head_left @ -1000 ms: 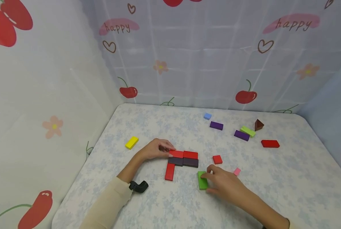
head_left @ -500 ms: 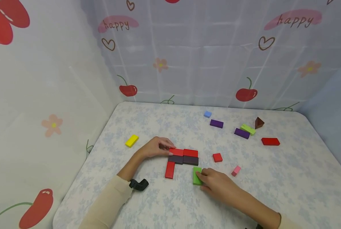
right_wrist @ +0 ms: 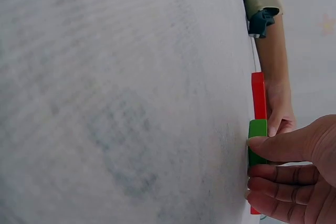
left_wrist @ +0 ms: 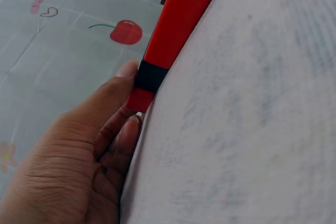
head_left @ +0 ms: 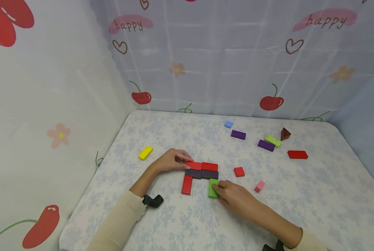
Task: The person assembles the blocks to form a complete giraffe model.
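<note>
In the head view, two red blocks (head_left: pixel 194 165) lie end to end behind two dark blocks (head_left: pixel 193 173), all flat on the table. Another red block (head_left: pixel 187 185) extends toward the front from the left dark one. My left hand (head_left: pixel 173 161) holds the left end of the back red row between thumb and fingers; the left wrist view shows the thumb (left_wrist: pixel 118 80) against the dark block's side. With thumb and fingers my right hand (head_left: pixel 235 198) grips a green block (head_left: pixel 212 190), whose far end meets the front edge of the right dark block.
A small red block (head_left: pixel 239 172) and a pink block (head_left: pixel 259 186) lie right of the arrangement. Farther back are purple blocks (head_left: pixel 238 135), a light green block (head_left: pixel 272 141), a brown triangular block (head_left: pixel 285 134), a blue block (head_left: pixel 228 124) and a long red block (head_left: pixel 298 154). A yellow block (head_left: pixel 145 153) lies left.
My right hand has slid the green block left and away from me, up to the right dark block. The left hand has kept its place at the red row's left end.
</note>
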Motion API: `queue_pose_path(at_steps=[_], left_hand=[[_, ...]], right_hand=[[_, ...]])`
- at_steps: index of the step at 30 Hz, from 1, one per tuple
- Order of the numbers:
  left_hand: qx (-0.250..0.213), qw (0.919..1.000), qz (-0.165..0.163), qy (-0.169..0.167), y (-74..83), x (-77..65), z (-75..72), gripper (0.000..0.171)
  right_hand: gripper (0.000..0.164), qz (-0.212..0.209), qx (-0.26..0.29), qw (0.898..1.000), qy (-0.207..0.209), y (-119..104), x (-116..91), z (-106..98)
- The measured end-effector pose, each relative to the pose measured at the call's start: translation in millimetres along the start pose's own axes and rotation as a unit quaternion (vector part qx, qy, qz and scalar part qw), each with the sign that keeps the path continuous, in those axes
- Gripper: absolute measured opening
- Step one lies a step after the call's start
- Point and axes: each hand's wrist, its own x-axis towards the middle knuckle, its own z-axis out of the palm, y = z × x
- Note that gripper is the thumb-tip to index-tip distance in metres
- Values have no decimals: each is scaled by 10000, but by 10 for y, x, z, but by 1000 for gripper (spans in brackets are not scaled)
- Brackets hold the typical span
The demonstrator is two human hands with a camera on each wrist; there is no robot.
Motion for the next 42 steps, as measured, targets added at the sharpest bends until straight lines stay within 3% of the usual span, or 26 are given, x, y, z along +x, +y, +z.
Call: queue_pose_path(at_steps=[35,42], left_hand=[[-34,10000,14,35,-17,-24,-6,29],[69,10000,41,-39,-21,-4,-7,29]], right_hand=[[55,6,48,10000,-78,-5,39,30],[51,480,220,9982,286,143,10,-123]])
